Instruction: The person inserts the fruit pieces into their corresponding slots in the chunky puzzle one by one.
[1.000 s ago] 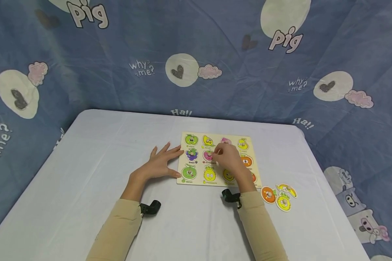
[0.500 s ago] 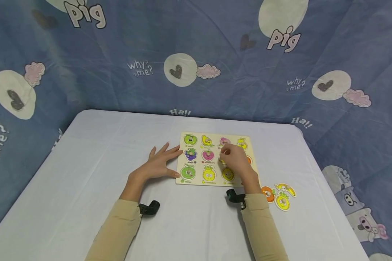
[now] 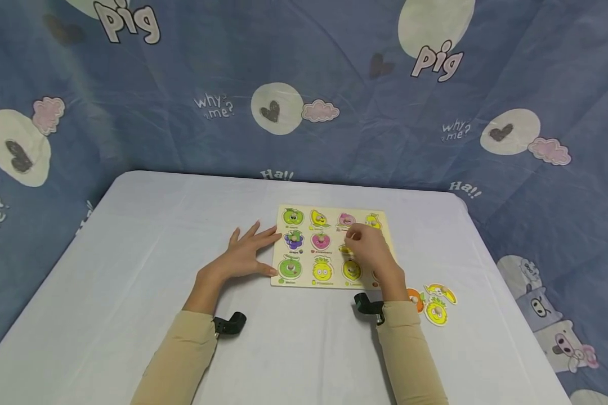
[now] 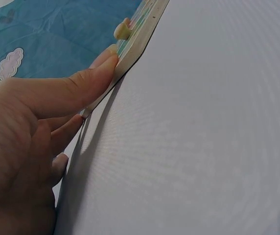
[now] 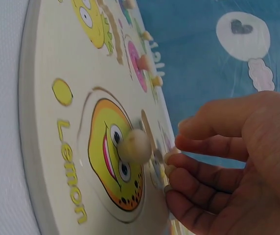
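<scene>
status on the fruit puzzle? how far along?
Partway. Done: three pieces lie off the puzzle board, on the table by its right corner. In hand: left hand braces the board's left edge; right hand is at a middle piece, grip hidden. Left: the pieces seated in the board, lemon among them.

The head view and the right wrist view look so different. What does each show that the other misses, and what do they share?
Only the head view shows the whole table, the left hand flat against the puzzle board's left edge, and three loose fruit pieces lying to the right of the board.

Only the right wrist view shows the printed word Lemon, the round knob on the lemon piece, and the curled fingers beside that knob.

Both show the right hand over the board, and the blue patterned cloth behind.
</scene>
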